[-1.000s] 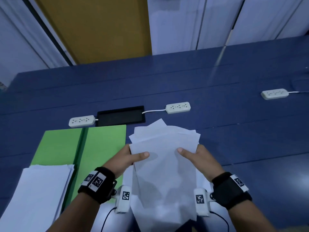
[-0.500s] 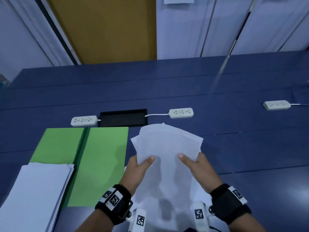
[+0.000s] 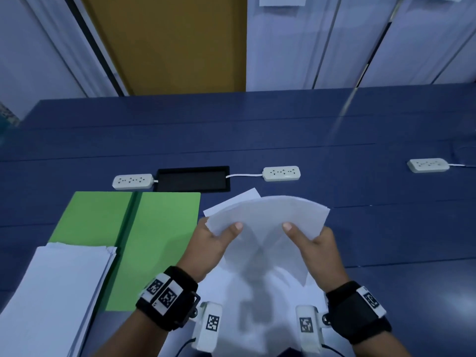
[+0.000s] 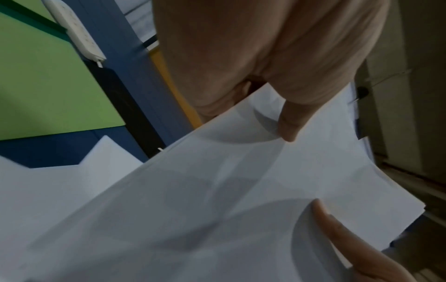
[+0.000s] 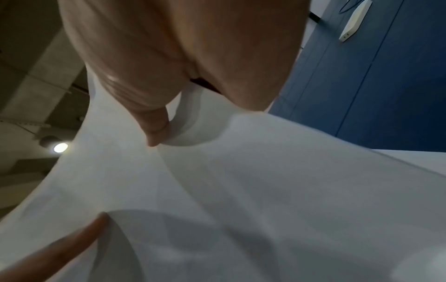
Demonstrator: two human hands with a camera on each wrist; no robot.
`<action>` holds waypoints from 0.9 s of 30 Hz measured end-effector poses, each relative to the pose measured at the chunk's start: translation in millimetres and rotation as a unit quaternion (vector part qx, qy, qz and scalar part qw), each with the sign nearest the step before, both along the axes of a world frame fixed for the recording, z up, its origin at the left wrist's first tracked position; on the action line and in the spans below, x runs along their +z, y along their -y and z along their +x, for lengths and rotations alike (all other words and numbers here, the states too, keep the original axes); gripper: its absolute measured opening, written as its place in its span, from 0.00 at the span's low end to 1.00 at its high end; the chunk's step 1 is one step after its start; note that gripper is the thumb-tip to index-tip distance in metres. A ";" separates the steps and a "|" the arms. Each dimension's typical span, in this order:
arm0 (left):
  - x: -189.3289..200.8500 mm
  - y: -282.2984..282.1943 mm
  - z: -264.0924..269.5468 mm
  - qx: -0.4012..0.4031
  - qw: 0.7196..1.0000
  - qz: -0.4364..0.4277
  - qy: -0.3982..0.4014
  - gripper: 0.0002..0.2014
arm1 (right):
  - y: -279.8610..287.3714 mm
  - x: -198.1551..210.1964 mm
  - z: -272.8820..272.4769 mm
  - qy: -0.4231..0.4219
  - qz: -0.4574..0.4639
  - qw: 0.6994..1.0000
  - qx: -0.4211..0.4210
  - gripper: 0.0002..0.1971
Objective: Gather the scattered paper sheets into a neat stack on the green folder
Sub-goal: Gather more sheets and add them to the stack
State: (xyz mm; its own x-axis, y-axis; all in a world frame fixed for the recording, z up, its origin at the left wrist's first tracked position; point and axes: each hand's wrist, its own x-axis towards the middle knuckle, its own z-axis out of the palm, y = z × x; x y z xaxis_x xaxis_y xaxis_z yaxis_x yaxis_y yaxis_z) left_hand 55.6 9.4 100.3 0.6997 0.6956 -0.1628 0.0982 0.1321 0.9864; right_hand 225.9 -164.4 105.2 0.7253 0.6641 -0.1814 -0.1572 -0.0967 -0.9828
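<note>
Both hands hold up a bundle of white paper sheets (image 3: 268,220) above the blue table, tilted towards me. My left hand (image 3: 213,240) grips its left edge, thumb on the near face. My right hand (image 3: 311,240) grips the right edge the same way. In the left wrist view the thumb presses the sheets (image 4: 241,190); the right wrist view shows the same on the sheets (image 5: 265,190). The open green folder (image 3: 159,243) lies flat to the left. A white paper stack (image 3: 51,292) covers its near-left part. More loose sheets (image 3: 231,305) lie under my wrists.
Three white power strips sit on the blue table (image 3: 386,228): one (image 3: 132,181) behind the folder, one (image 3: 281,173) mid-table, one (image 3: 428,164) far right. A black recessed cable box (image 3: 192,178) lies between the first two. A single sheet corner (image 3: 247,195) pokes out behind the bundle.
Both hands have lifted the bundle off the table and tilted it up. The sheets' top edges have drawn closer together, and the left hand slid rightwards along the edge.
</note>
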 end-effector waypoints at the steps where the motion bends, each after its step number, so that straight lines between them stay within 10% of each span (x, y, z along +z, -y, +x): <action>1: 4.7 0.4 1.8 -0.001 1.000 0.013 0.010 0.10 | 0.5 2.0 0.9 0.000 0.018 1.000 -0.005 0.06; 8: -54.7 -1.2 -2.8 -0.003 0.992 0.006 -0.128 0.08 | 3.2 -73.4 6.0 0.009 -0.112 0.993 0.042 0.08; 14: -52.8 15.7 4.4 0.032 0.996 0.003 -0.082 0.13 | 5.3 -63.1 4.1 -0.033 -0.036 0.999 0.008 0.09; 20: -83.2 2.7 2.7 -0.009 0.976 0.027 -0.216 0.10 | 9.3 -100.9 -0.1 -0.005 -0.261 0.964 0.041 0.18; 23: -91.0 3.7 -7.3 -0.012 0.974 0.012 -0.227 0.15 | 13.8 -97.9 2.0 -0.024 -0.184 0.981 0.062 0.04; 27: -82.3 6.3 -21.9 0.004 0.979 0.005 -0.204 0.07 | 12.2 -79.9 -9.1 -0.039 -0.141 0.984 0.100 0.10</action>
